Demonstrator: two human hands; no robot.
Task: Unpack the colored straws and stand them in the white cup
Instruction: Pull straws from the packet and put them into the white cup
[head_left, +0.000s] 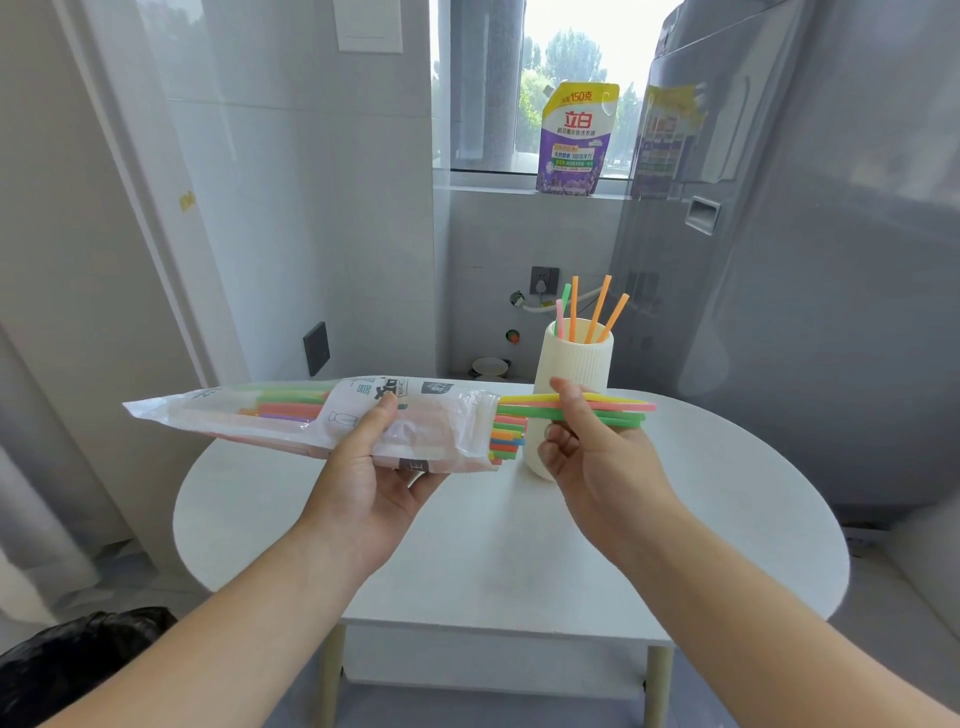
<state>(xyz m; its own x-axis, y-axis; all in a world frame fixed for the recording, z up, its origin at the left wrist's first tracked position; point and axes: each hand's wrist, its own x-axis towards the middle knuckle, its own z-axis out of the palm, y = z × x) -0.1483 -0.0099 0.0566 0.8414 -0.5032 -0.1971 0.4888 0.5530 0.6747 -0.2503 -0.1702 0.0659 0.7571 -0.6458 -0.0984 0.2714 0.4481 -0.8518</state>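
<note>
The right hand (597, 447) is pinching light, bendy coloured plastic straws (597, 408) between its fingers (569, 395); the left hand (363, 467) is gripping the slippery clear plastic bag (291, 415) midway.

Your right hand (597, 447) covers the lower front of the white cup (574, 364), so you can't see where its base meets the table (467, 545). Straws in the bag (322, 421) blur behind printed plastic; count can't be told. Your left hand (363, 467) hides the bag's underside. Both forearms cut off at the bottom edge. Fridge sticker (667, 140) text too blurred to read.
</note>
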